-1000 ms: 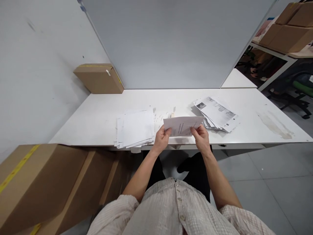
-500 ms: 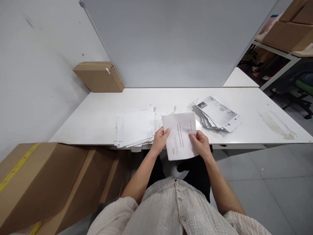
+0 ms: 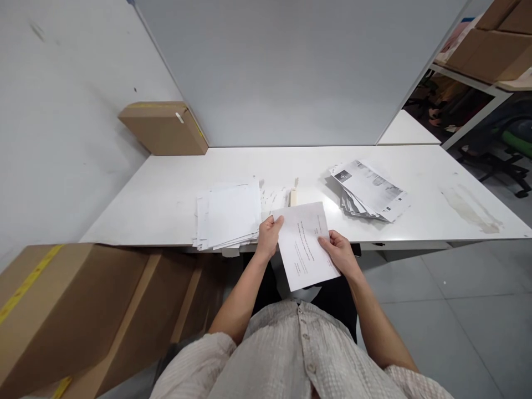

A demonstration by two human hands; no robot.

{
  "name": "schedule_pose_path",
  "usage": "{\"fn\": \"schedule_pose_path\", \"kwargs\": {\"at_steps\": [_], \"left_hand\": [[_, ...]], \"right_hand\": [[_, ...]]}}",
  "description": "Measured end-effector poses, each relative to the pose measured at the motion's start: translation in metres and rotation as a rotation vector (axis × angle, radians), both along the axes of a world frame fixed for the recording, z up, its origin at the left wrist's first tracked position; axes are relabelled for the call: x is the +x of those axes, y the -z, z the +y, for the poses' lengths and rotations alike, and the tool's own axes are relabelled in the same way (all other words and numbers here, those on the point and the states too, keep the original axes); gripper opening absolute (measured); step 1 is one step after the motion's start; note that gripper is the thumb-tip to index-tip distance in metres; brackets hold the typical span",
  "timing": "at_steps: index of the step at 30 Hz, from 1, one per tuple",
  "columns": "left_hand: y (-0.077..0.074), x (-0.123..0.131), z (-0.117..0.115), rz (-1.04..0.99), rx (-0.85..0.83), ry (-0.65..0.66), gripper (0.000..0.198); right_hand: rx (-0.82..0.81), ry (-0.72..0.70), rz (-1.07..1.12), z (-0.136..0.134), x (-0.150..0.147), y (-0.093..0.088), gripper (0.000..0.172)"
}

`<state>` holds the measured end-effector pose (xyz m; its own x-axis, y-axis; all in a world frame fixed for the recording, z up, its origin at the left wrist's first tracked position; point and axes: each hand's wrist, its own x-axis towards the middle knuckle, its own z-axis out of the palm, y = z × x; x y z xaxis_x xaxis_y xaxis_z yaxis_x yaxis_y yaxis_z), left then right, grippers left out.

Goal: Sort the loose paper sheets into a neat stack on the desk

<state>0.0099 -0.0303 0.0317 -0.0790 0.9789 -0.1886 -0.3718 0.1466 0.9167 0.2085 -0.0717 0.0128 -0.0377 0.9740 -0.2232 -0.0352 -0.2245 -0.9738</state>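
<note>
Between my hands, tilted over the desk's front edge, is a sheet of paper (image 3: 305, 246) with lines of print running sideways. My left hand (image 3: 269, 235) pinches its upper left corner, thumb on top. My right hand (image 3: 337, 250) grips the right edge the same way; the fingers of both are partly hidden under the sheet. Left of it lies a stack of blank-faced papers (image 3: 230, 213), its sheets uneven. To the right sits a fanned pile of printed papers (image 3: 369, 188), the top one with a dark picture in its corner. A small cream-coloured block (image 3: 293, 197) shows just behind the held sheet.
The white desk (image 3: 166, 194) backs onto a grey panel (image 3: 291, 72). A flat cardboard box (image 3: 164, 130) stands at its rear left corner. Large cardboard boxes (image 3: 75, 299) crowd the lower left. A chair (image 3: 511, 149) and shelving with cartons are at right.
The held sheet has come down toward my body and turned slightly, its lower end swinging right. The cream-coloured block behind it is now uncovered. Both hands keep their hold.
</note>
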Motion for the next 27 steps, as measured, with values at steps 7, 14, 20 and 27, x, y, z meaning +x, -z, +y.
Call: {"fn": "schedule_pose_path", "kwargs": {"at_steps": [7, 14, 20, 27], "left_hand": [[0.004, 0.001, 0.003, -0.021, -0.003, 0.017, 0.039], [-0.006, 0.004, -0.003, -0.031, -0.075, 0.209, 0.048], [-0.016, 0.003, -0.014, 0.158, 0.026, 0.508, 0.033], [-0.066, -0.018, -0.003, 0.68, 0.377, 0.347, 0.014]], "right_hand": [[-0.048, -0.016, 0.11, -0.006, -0.006, -0.004, 0.033], [0.123, 0.285, 0.043, -0.005, -0.006, -0.006, 0.033], [0.258, 0.511, 0.073, 0.003, -0.002, -0.005, 0.028], [0.412, 0.39, 0.142, 0.022, 0.046, -0.039, 0.048]]}}
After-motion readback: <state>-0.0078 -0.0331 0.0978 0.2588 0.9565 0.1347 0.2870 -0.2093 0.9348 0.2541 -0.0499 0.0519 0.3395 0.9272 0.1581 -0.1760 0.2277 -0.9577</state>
